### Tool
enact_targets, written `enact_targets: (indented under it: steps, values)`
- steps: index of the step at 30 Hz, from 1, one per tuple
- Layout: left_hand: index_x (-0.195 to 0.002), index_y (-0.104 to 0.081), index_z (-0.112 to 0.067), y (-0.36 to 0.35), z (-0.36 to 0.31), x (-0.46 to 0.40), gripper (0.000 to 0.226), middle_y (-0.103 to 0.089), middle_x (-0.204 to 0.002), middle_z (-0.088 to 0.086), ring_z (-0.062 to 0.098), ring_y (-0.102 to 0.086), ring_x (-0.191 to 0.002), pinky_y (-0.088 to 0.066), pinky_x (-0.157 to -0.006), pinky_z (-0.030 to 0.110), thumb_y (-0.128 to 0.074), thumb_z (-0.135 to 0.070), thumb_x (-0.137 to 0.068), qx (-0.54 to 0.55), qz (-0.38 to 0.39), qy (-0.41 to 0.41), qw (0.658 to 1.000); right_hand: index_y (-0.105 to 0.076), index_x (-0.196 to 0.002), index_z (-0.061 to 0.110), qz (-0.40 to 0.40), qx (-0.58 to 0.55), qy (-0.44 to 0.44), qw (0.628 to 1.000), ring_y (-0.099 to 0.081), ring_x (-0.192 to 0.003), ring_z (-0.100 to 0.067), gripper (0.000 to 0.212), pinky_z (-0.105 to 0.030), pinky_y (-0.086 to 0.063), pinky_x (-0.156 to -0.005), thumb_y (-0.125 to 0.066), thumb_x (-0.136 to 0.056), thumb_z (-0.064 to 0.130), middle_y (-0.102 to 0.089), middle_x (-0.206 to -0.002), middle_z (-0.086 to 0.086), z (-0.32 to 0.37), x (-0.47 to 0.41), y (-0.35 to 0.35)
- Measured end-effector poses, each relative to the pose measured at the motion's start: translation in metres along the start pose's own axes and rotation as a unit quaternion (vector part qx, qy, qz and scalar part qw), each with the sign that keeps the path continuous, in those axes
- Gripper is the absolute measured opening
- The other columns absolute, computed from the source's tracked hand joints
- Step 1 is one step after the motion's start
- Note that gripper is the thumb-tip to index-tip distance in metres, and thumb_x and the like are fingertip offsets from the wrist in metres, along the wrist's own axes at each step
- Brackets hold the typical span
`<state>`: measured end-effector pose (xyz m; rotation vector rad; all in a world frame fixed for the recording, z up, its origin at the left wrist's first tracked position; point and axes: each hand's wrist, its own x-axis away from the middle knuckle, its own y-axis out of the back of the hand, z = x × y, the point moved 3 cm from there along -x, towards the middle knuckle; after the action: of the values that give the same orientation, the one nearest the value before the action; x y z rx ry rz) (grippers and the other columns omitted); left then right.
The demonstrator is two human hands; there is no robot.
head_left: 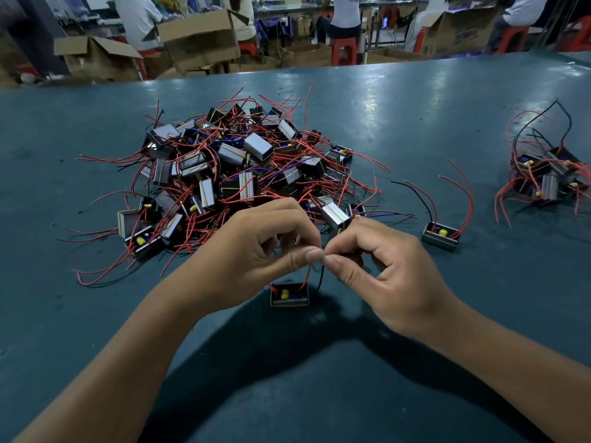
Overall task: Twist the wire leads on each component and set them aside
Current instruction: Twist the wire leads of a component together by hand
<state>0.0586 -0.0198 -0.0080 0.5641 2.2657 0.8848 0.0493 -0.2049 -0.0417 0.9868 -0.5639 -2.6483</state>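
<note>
Here, left to right across my bench:

Table: teal work surface (415, 100), scuffed, glare patches toward the far edge.

Big pile: heap of components (236, 167) left of centre, metal-cased blocks tangled in red leads with some black and blue ones; loose red wires stray out over the table on all sides.

My left hand: left hand (256, 247) raised just in front of the pile, thumb and forefinger pressed together, pinching wire ends at the tips; the other fingers curled in behind.

Component in work: small open-topped component (289, 295) sits on the table directly under my two hands, yellow part visible inside. Its red lead (308, 274) and black lead (321, 278) rise from it up to my fingertips.

My right hand: right hand (387, 266) meets the left thumb-to-thumb, thumb and forefinger clamped on the same wire ends; remaining fingers bent loosely. Exactly how the ends sit between the fingertips I cannot tell.

Single piece: one component (440, 235) alone on the table just right of my right hand, long red and black leads arching up from it.

Small group: cluster of components (548, 177) near the right edge, well apart from the big pile, leads sticking upward.

Background: cardboard boxes (198, 36), red stools (343, 49), seated people beyond the table's far edge.
</note>
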Motion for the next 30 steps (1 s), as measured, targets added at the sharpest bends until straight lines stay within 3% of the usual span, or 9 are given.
enact_targets:
  steps: [4, 7, 9, 12, 14, 17, 19, 23, 30]
  values:
    - [-0.086, -0.063, -0.025, -0.004, -0.002, 0.002, 0.016, -0.056, -0.079, -0.011, 0.012, -0.05, -0.065, -0.041, -0.057, 0.029, -0.061, -0.037, -0.097, 0.035, 0.014, 0.068, 0.997, -0.069, -0.091, 0.019, -0.007, 0.018, 0.011, 1.0, -0.055, -0.074, -0.007, 0.003, -0.014, -0.041, -0.07, -0.067, -0.092, 0.018, -0.055, -0.08, 0.016, 0.003, 0.001, 0.001]
    - [-0.081, -0.063, -0.018, -0.008, -0.005, 0.003, 0.02, -0.048, -0.064, -0.014, 0.003, -0.037, -0.054, -0.03, -0.052, 0.014, -0.062, -0.028, -0.098, 0.084, 0.016, 0.116, 0.989, -0.066, -0.094, 0.027, -0.01, 0.036, 0.017, 0.999, -0.054, -0.074, -0.006, 0.009, -0.013, -0.04, -0.07, -0.066, -0.093, 0.018, -0.054, -0.08, 0.015, 0.004, 0.001, 0.001]
    - [-0.077, -0.063, -0.014, -0.01, -0.005, 0.003, 0.023, -0.041, -0.059, -0.011, 0.005, -0.031, -0.052, -0.024, -0.05, 0.018, -0.063, -0.022, -0.099, 0.121, 0.007, 0.155, 0.98, -0.068, -0.091, 0.021, -0.009, 0.051, 0.015, 0.999, -0.053, -0.074, -0.005, 0.004, -0.013, -0.039, -0.069, -0.066, -0.093, 0.018, -0.054, -0.079, 0.015, 0.003, 0.002, 0.001]
    - [-0.067, -0.063, -0.015, -0.017, -0.003, 0.005, 0.027, -0.036, -0.063, 0.008, 0.018, -0.023, -0.055, -0.016, -0.051, 0.032, -0.066, -0.017, -0.094, 0.242, -0.016, 0.273, 0.931, -0.069, -0.091, 0.013, -0.01, 0.059, 0.014, 0.998, -0.052, -0.074, -0.002, 0.006, -0.011, -0.038, -0.07, -0.066, -0.093, 0.017, -0.053, -0.08, 0.015, 0.002, 0.002, 0.0]
    - [-0.065, -0.064, -0.015, -0.02, -0.003, 0.005, 0.026, -0.039, -0.059, 0.007, 0.013, -0.027, -0.05, -0.021, -0.046, 0.022, -0.067, -0.016, -0.091, 0.293, -0.022, 0.309, 0.904, -0.069, -0.09, 0.015, -0.011, 0.052, 0.013, 0.998, -0.053, -0.074, -0.002, 0.005, -0.012, -0.039, -0.07, -0.066, -0.093, 0.018, -0.053, -0.08, 0.017, 0.002, 0.002, 0.0]
    - [-0.074, -0.064, -0.015, -0.008, -0.003, 0.006, 0.022, -0.05, -0.058, -0.006, 0.008, -0.04, -0.05, -0.034, -0.047, 0.017, -0.068, -0.022, -0.095, 0.171, -0.05, 0.21, 0.961, -0.068, -0.089, 0.018, -0.018, 0.033, -0.006, 0.999, -0.057, -0.076, -0.008, 0.006, -0.017, -0.042, -0.071, -0.066, -0.093, 0.022, -0.058, -0.081, 0.012, 0.0, 0.0, 0.001]
    - [-0.083, -0.068, -0.022, 0.006, -0.005, 0.005, 0.01, -0.059, -0.073, -0.009, 0.005, -0.049, -0.059, -0.041, -0.054, 0.021, -0.069, -0.026, -0.091, 0.05, -0.068, 0.104, 0.991, -0.067, -0.088, 0.019, -0.019, 0.018, -0.021, 0.999, -0.059, -0.077, -0.013, 0.007, -0.021, -0.045, -0.072, -0.065, -0.093, 0.024, -0.061, -0.081, 0.009, -0.002, 0.0, 0.002]
    - [-0.097, -0.075, -0.015, 0.014, -0.008, 0.004, 0.014, -0.061, -0.098, -0.004, 0.005, -0.056, -0.08, -0.042, -0.071, 0.016, -0.076, -0.023, -0.085, -0.073, -0.054, -0.021, 0.996, -0.066, -0.088, 0.023, -0.01, 0.004, -0.025, 1.0, -0.057, -0.075, -0.014, 0.008, -0.02, -0.044, -0.071, -0.064, -0.094, 0.027, -0.06, -0.08, 0.009, -0.003, 0.0, 0.001]
    - [-0.096, -0.079, -0.017, 0.008, -0.007, 0.004, 0.019, -0.058, -0.098, -0.007, 0.006, -0.057, -0.09, -0.042, -0.079, 0.017, -0.075, -0.033, -0.086, -0.134, -0.059, -0.055, 0.988, -0.067, -0.089, 0.019, 0.011, 0.0, -0.009, 1.0, -0.057, -0.076, -0.01, 0.01, -0.02, -0.043, -0.072, -0.063, -0.094, 0.027, -0.057, -0.082, 0.017, -0.003, 0.0, 0.0]
